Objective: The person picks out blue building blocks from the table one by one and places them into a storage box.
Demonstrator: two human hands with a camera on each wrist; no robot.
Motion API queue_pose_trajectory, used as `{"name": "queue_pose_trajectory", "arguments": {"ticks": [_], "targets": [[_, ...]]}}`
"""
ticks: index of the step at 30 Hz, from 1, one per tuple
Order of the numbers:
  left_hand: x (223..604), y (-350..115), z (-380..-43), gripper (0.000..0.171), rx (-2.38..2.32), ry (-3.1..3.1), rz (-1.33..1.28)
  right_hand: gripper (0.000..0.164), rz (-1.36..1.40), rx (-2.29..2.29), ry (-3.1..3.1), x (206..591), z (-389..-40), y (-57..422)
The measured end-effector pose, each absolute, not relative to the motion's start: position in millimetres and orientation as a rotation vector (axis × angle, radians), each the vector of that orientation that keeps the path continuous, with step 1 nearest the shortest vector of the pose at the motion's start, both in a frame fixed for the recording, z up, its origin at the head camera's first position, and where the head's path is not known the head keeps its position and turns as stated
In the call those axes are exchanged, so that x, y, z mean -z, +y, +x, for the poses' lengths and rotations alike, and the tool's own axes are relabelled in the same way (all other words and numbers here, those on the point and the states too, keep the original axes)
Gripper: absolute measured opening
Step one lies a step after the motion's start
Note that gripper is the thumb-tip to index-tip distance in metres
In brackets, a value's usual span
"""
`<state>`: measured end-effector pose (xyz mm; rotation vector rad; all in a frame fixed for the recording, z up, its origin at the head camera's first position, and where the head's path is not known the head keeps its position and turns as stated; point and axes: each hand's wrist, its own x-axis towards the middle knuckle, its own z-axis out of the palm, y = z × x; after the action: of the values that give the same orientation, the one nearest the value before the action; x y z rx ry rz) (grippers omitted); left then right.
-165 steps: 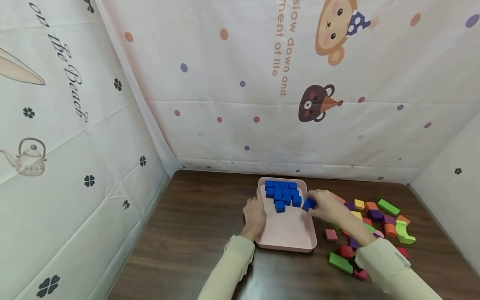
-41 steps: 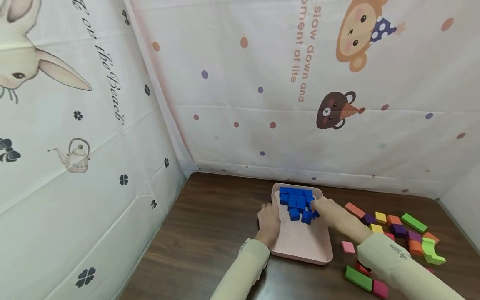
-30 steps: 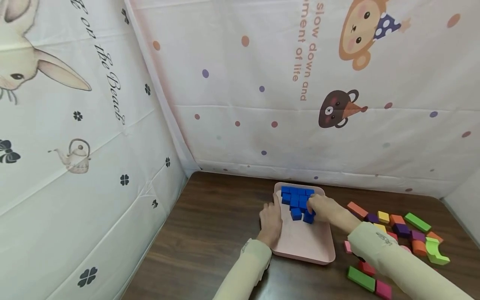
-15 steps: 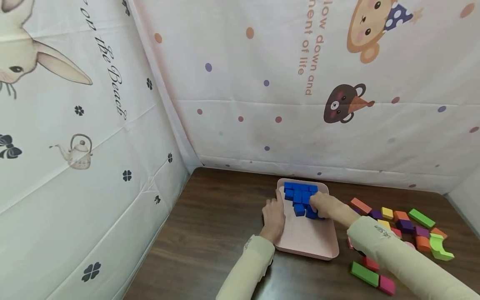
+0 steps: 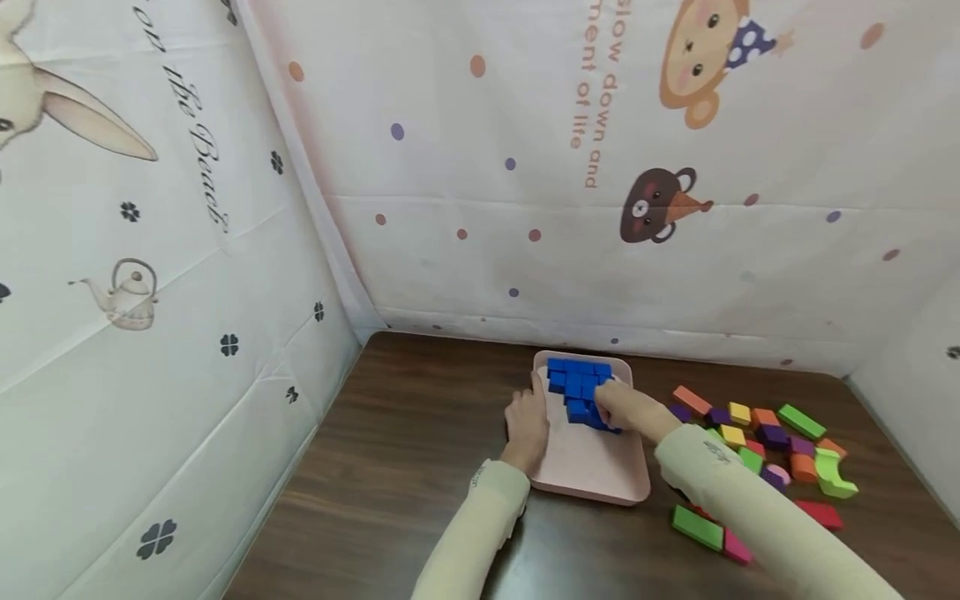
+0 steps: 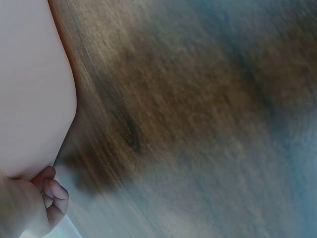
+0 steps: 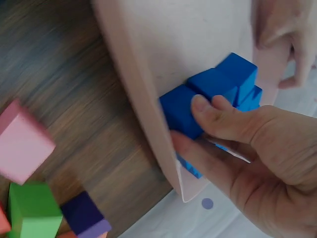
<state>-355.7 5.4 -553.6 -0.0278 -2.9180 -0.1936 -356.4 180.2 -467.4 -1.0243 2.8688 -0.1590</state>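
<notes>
A shallow pink tray (image 5: pixel 588 467) holds several blue cubes (image 5: pixel 572 385), packed in rows toward its far end. My left hand (image 5: pixel 527 427) grips the tray's left wall; in the left wrist view its curled fingers (image 6: pixel 58 196) show beside the tray's pale side. My right hand (image 5: pixel 628 410) reaches over the right wall. In the right wrist view its thumb and fingers pinch a blue cube (image 7: pixel 179 111) at the near row's end, close to the tray wall. That cube touches or nearly touches its neighbour. In the head view the right hand partly hides the front row.
Right of the tray lie several loose coloured blocks, among them a long green block (image 5: pixel 697 527), a yellow cube (image 5: pixel 738 414), a lime arch (image 5: pixel 831 477) and a pink cube (image 7: pixel 22 144). A patterned white curtain (image 5: pixel 450 275) stands behind the brown table (image 5: pixel 390 467).
The right hand has brought a blue cube from over the right rim down into the tray. The front-row cubes, earlier apart, now sit closer together. The left hand keeps its place; the head view shifted.
</notes>
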Motion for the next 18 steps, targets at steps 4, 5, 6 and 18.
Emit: {"name": "queue_pose_trajectory", "arguments": {"ticks": [4, 5, 6, 18], "targets": [[546.7, -18.9, -376.6, 0.079, 0.214, -2.894, 0.006, 0.022, -0.868, 0.083, 2.859, 462.6, -381.2, 151.2], [544.1, -24.3, -381.4, 0.079, 0.213, -2.898, 0.014, 0.020, -0.863, 0.060, 2.858, 462.1, -387.6, 145.5], [541.5, -29.1, -386.1, 0.079, 0.200, -2.911, 0.018, 0.019, -0.852, 0.041, 2.852, 461.9, -394.1, 141.1], [483.1, -84.3, -421.6, 0.043, -0.283, -3.109, -0.439, 0.060, -0.612, 0.180, 2.685, 407.1, -420.2, 159.7]]}}
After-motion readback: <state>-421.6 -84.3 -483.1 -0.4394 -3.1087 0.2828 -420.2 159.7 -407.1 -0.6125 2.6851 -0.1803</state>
